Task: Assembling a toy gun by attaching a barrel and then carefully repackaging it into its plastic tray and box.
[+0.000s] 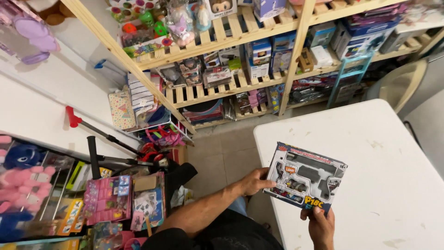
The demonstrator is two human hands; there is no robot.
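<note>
While my left hand (254,181) curls around the left edge of the toy box (306,177), fingers wrapped over its side, my right hand (320,226) pinches the near bottom corner from below, thumb on the front face. Both hands are closed on it, holding it tilted just over the near left corner of the white table (384,185); I cannot tell whether the box touches the tabletop. It is a flat, window-fronted carton in grey and blue, with dark toy parts showing behind the clear panel and small bright pieces along its lower edge.

Out from the hands, my left forearm runs back over dark clothing toward the bottom of the view. Beyond the table's left edge lies a tiled floor (222,153). To my left stands a crowded display of toys: a pink boxed playset (108,199), a light blue-edged pack beside it, and pink and blue plush toys (18,171) at the far left. A pole with a red handle (74,118) leans near them. Across the floor, wooden slatted shelves (217,92) carry rows of boxed toys, and a pale blue small ladder-like frame (349,76) stands against the shelves on the right. A beige plastic chair (402,83) sits at the table's far side.
</note>
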